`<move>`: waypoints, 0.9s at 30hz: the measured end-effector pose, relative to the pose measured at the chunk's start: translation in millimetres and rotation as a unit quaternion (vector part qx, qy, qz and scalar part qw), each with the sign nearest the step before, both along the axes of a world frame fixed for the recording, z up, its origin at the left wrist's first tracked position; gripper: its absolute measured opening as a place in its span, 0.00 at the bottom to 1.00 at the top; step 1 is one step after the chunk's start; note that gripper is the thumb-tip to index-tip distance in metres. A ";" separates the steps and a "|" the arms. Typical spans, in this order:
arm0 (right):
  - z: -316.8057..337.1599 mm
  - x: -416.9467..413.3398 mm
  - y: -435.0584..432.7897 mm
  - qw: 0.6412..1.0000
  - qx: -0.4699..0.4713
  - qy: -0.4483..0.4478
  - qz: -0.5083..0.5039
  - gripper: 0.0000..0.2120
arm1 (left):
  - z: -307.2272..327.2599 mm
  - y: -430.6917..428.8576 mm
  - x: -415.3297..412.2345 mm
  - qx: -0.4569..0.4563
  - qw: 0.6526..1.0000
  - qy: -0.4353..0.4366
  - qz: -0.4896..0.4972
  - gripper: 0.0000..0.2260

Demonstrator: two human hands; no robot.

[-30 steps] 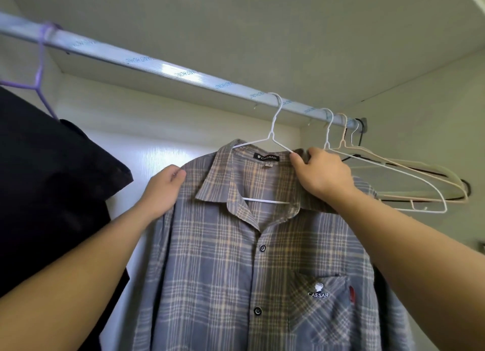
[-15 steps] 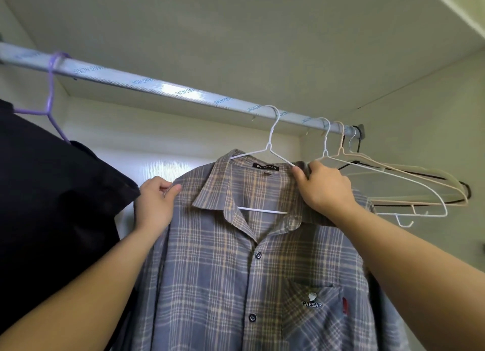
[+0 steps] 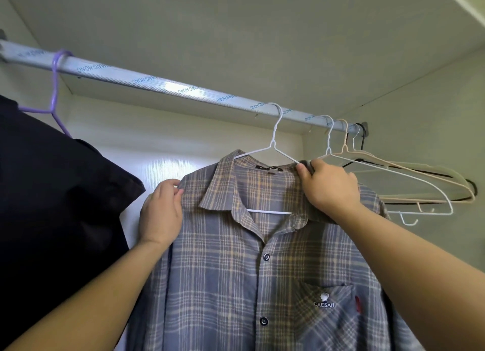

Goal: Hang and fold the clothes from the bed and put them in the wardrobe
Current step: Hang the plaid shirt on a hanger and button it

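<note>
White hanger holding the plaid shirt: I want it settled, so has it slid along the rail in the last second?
No. The white hanger stays at the same spot on the rail, with the same gap to the empty hangers on its right.

We see plaid shirt (image 3: 236, 285) on white hanger (image 3: 273, 151) | left hand (image 3: 160, 214) pinches its shoulder — right hand (image 3: 330, 188) grips the collar | empty hangers (image 3: 425, 182) just beyond the right grip

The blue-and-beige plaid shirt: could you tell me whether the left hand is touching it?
Touching. The head view shows the left hand pinching the blue-and-beige plaid shirt at its shoulder.
</note>
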State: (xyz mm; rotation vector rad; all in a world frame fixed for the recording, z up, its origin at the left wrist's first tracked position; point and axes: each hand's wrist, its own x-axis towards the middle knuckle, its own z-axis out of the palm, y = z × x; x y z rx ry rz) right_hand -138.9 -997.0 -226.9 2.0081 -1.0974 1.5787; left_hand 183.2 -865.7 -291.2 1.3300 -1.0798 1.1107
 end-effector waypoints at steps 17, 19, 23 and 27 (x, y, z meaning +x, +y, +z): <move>-17.5 -76.2 -2.6 0.986 0.093 -0.002 0.136 0.09 | 75.1 -22.8 -23.6 0.075 0.996 0.026 -0.045 0.11; -27.4 -84.2 -7.8 0.989 0.079 0.007 0.127 0.08 | 75.1 -23.2 -23.7 0.072 0.995 0.037 -0.051 0.11; -43.2 -86.7 -18.0 0.983 0.091 -0.040 0.154 0.05 | 76.9 -22.8 -26.2 0.072 0.995 0.052 -0.054 0.12; -39.7 -83.5 -20.9 0.978 0.097 -0.089 0.162 0.07 | 74.2 -24.1 -27.4 0.065 0.994 0.071 -0.060 0.12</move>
